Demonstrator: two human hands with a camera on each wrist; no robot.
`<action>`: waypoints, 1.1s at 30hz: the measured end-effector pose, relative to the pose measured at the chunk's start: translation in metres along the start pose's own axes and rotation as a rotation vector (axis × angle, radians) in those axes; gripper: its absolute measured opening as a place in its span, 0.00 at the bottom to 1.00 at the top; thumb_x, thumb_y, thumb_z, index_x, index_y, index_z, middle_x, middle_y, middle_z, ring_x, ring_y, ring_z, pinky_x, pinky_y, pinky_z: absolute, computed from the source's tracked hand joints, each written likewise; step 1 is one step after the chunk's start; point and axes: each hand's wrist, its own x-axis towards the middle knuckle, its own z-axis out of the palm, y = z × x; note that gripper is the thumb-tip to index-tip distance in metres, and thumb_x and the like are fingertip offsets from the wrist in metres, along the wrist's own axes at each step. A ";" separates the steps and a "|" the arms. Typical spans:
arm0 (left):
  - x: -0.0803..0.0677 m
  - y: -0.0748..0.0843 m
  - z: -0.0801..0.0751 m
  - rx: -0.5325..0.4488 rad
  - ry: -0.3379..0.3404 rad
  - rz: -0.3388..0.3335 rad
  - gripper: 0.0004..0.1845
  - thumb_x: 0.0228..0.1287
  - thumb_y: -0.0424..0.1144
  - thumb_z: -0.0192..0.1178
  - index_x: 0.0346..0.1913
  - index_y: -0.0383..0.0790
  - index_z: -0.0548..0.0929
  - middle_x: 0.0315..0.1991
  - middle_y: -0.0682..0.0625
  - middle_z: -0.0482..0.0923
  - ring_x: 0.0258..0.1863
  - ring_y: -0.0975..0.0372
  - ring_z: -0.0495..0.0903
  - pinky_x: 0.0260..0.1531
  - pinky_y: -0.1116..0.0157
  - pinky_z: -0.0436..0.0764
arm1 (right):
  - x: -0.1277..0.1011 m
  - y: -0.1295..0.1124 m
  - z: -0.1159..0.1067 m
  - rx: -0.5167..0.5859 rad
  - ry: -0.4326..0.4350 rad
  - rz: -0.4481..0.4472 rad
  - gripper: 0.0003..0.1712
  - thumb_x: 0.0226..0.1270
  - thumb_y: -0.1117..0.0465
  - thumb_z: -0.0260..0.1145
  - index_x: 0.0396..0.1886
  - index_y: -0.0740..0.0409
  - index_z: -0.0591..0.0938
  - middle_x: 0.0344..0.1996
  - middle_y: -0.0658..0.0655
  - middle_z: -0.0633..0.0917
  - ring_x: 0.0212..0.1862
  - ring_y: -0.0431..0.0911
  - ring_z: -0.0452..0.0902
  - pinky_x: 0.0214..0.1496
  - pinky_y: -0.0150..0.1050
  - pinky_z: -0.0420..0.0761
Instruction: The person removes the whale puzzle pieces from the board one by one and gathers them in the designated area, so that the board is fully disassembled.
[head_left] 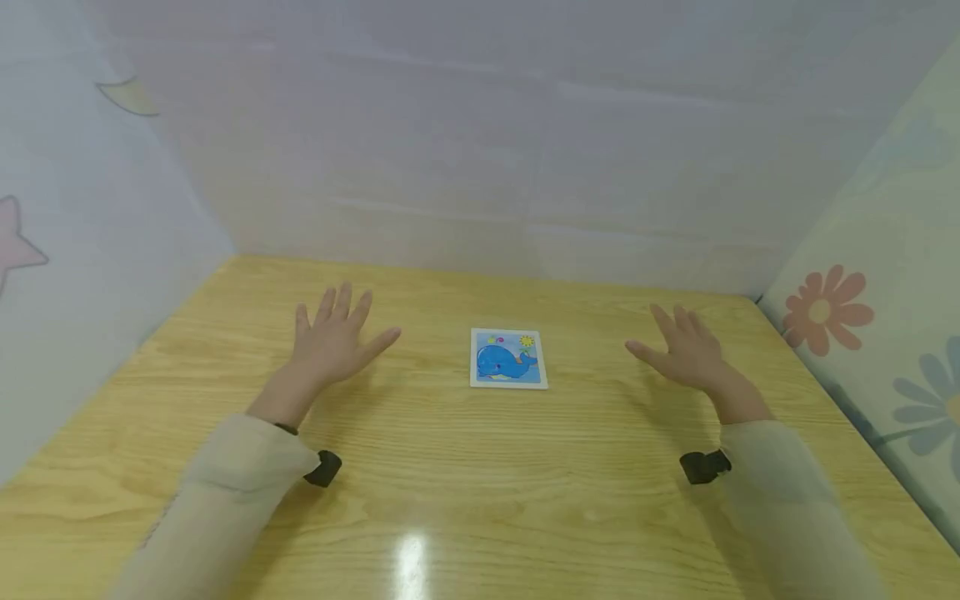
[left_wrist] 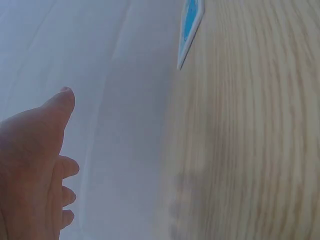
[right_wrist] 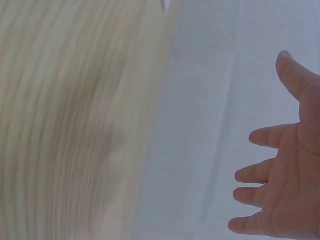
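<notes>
A square picture puzzle [head_left: 508,358] with a white border lies flat on the wooden table, showing a blue whale and a yellow sun. To its left my left hand [head_left: 333,343] hovers over the table, fingers spread and holding nothing. My right hand [head_left: 684,350] is held up on the other side, thumb pointing toward the puzzle, also with nothing in it. In the left wrist view a corner of the puzzle [left_wrist: 190,25] shows at the top, apart from the left thumb. The right wrist view shows the right palm and spread fingers [right_wrist: 255,171] above the table.
The light wood table [head_left: 480,475] reaches back to a pale cloth wall [head_left: 487,158]. Cloth side walls stand left and right, the right one printed with flowers [head_left: 825,310]. Black straps with small dark blocks [head_left: 324,468] sit at both wrists by the light sleeves.
</notes>
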 end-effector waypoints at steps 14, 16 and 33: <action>0.030 0.043 0.034 -0.111 0.027 0.038 0.48 0.62 0.72 0.35 0.75 0.44 0.43 0.75 0.39 0.28 0.73 0.46 0.26 0.64 0.37 0.28 | 0.040 -0.055 0.035 0.096 0.006 -0.027 0.46 0.69 0.41 0.50 0.74 0.63 0.46 0.72 0.72 0.44 0.73 0.66 0.35 0.68 0.67 0.42; 0.033 0.049 0.040 -0.118 0.019 0.040 0.47 0.62 0.72 0.35 0.75 0.45 0.43 0.75 0.39 0.28 0.73 0.46 0.26 0.64 0.37 0.28 | 0.045 -0.059 0.040 0.103 -0.003 -0.026 0.45 0.69 0.42 0.50 0.74 0.63 0.47 0.72 0.71 0.45 0.73 0.65 0.36 0.68 0.66 0.43; 0.046 0.092 0.081 -0.062 -0.023 0.150 0.42 0.64 0.66 0.42 0.74 0.46 0.51 0.75 0.40 0.42 0.74 0.45 0.40 0.67 0.39 0.42 | 0.067 -0.073 0.076 0.428 -0.116 -0.018 0.41 0.69 0.42 0.51 0.74 0.55 0.51 0.73 0.61 0.52 0.73 0.60 0.44 0.70 0.61 0.50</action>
